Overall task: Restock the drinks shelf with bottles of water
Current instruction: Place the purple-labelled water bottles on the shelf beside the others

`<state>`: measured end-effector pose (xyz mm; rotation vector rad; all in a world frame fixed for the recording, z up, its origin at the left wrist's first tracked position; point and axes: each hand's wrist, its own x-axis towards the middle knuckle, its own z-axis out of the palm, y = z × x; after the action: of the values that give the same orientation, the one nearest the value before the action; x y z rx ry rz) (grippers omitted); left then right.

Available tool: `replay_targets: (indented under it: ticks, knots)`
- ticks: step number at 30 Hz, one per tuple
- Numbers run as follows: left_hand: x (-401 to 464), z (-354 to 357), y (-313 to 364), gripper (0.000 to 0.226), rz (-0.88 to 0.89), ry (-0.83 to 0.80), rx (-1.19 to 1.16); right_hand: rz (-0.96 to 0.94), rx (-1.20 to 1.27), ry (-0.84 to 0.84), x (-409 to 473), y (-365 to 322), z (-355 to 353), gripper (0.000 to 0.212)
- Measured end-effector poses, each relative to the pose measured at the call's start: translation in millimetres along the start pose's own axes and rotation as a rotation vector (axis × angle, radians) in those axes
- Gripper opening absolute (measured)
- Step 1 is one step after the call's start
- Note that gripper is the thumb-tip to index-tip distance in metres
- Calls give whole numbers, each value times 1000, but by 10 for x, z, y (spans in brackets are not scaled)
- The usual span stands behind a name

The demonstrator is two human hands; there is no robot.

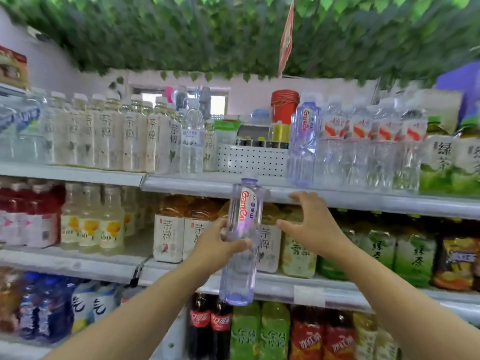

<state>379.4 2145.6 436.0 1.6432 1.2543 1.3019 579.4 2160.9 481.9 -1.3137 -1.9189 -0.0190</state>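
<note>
The left hand is wrapped around the middle of a water bottle, holding it upright in front of the shelves. The right hand is open and holds nothing, just beside the bottle and under the top shelf.

a shop: shelves stocked with bottled drinks

Left hand gripping; right hand spread, empty.

Clear glossy plastic water bottle with a smooth label; matt white metal-looking shelf.
</note>
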Motion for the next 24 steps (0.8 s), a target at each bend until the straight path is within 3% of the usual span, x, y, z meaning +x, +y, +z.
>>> replay_targets:
  ticks: [2, 9, 16, 20, 24]
  knots:
    - [121, -90, 196, 35, 41, 19, 0, 1, -44, 19, 110, -15, -3, 66]
    - [824, -455, 757, 41, 167, 75, -29, 24, -173, 79, 527, -61, 130, 66]
    - [1594, -590, 1337, 30, 333, -6, -113, 81, -248, 155, 911, -54, 325, 69]
    - [1980, -593, 1421, 27, 378, -56, -114, 95, -294, 160, 1059, -59, 438, 70]
    - [2297, -528, 1280, 40, 365, -74, -79, 99, -311, 178, 1101, -28, 534, 70]
